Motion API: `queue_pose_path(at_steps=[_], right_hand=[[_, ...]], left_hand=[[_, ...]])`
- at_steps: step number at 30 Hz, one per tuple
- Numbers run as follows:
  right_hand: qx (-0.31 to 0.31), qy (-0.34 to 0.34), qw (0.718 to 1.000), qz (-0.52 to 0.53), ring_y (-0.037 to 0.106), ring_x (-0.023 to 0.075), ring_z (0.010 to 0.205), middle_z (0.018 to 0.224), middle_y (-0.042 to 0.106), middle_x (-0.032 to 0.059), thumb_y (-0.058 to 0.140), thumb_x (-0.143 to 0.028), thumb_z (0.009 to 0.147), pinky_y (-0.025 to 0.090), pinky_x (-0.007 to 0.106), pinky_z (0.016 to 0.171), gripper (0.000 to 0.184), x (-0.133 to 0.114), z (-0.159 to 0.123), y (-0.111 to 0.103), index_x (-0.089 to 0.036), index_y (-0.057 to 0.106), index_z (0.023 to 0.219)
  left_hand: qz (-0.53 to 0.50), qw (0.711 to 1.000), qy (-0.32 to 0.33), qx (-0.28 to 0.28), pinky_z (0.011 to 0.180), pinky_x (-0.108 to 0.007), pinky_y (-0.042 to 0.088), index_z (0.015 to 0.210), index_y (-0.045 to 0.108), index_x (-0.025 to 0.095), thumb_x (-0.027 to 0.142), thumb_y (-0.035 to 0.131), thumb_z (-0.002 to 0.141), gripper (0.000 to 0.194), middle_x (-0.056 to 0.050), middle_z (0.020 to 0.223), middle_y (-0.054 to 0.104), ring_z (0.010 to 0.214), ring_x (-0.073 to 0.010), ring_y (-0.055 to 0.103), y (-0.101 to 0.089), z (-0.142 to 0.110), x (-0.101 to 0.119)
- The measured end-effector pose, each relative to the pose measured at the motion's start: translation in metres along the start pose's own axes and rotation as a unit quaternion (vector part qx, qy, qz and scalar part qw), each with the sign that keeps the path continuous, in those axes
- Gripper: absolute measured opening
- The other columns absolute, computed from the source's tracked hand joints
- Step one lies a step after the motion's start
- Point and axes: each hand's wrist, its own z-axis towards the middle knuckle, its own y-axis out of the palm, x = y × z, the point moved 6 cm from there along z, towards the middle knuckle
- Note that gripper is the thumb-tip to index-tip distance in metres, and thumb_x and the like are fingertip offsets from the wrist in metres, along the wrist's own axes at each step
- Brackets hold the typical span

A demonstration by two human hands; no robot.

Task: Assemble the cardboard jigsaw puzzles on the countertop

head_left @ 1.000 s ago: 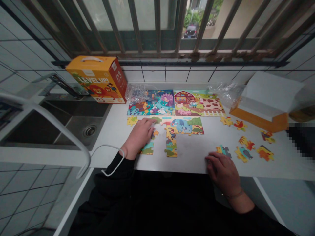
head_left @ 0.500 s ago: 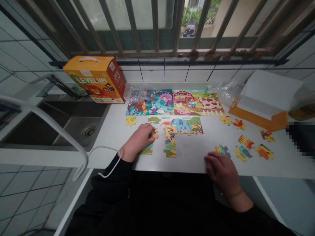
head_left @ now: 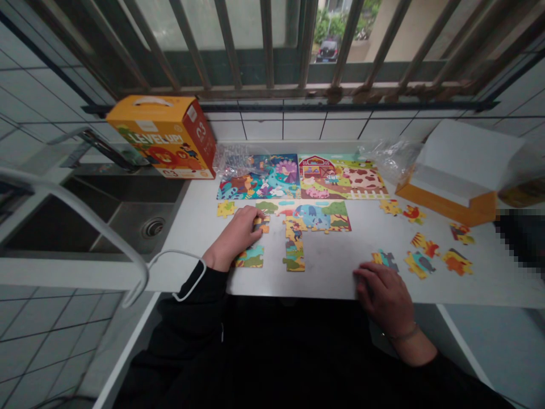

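Along our white counter (head_left: 323, 284), right of the steel sink (head_left: 128, 227), stands an orange puzzle box (head_left: 164, 136); our left hand (head_left: 236, 234) curls its fingers (head_left: 255, 218) around a jigsaw piece (head_left: 264, 224), while our right hand (head_left: 383, 298) lies flat, holding nothing.

orange LEVEL UP box (head_left: 160, 136) spotted beside steel sink (head_left: 128, 218) | opened carton (head_left: 455, 170) seen far right | barred window (head_left: 268, 45) seen behind, car (head_left: 327, 51) outside

1. Partly built jigsaw puzzle (head_left: 317, 217): lay flat, animal scene, ragged edges, strip of joined pieces (head_left: 294, 245) running down from it.
2. Left hand (head_left: 238, 233): curled over small orange piece (head_left: 264, 224) at puzzle's edge.
3. Right hand (head_left: 383, 298): lay open, palm down, just below colourful loose pieces (head_left: 419, 265).
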Motion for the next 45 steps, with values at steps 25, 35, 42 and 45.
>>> queue_pose_path(at_steps=[25,35,42,45], right_hand=[[0.005,-0.016,1.0,-0.012,0.069,0.0314,0.111,0.122,0.073,0.0124,0.062,-0.021,0.104,0.056,0.049,0.096,0.02,-0.002,0.002,-0.001,-0.022,0.068,0.122],[0.002,-0.016,1.0,-0.015,0.068,0.0314,0.112,0.122,0.073,0.0123,0.061,-0.022,0.104,0.055,0.049,0.096,0.019,-0.004,0.003,-0.002,-0.022,0.067,0.123],[0.004,-0.011,1.0,-0.013,0.069,0.0313,0.111,0.12,0.074,0.0125,0.061,-0.021,0.103,0.055,0.049,0.096,0.02,-0.004,0.004,-0.003,-0.022,0.069,0.122],[0.004,-0.011,1.0,-0.014,0.069,0.0313,0.111,0.12,0.074,0.0126,0.062,-0.021,0.103,0.055,0.048,0.096,0.02,-0.004,0.004,-0.003,-0.021,0.07,0.121]], left_hand=[[0.159,0.987,0.022,-0.026,0.117,-0.053,0.051,0.14,0.069,0.022,0.016,0.058,0.098,0.044,-0.012,0.152,0.069,0.139,-0.0321,0.063,0.007,-0.006,0.016],[0.106,0.992,0.063,-0.002,0.121,-0.05,0.052,0.138,0.07,0.017,0.014,0.061,0.097,0.042,-0.015,0.146,0.071,0.136,-0.03,0.065,0.01,-0.005,0.005],[0.144,0.988,0.05,-0.012,0.119,-0.051,0.054,0.138,0.073,0.019,0.017,0.057,0.101,0.04,-0.013,0.15,0.07,0.136,-0.0299,0.065,0.012,-0.008,0.007],[0.155,0.987,0.041,-0.021,0.119,-0.051,0.053,0.137,0.073,0.019,0.015,0.057,0.1,0.041,-0.012,0.153,0.069,0.137,-0.03,0.064,0.012,-0.008,0.01]])
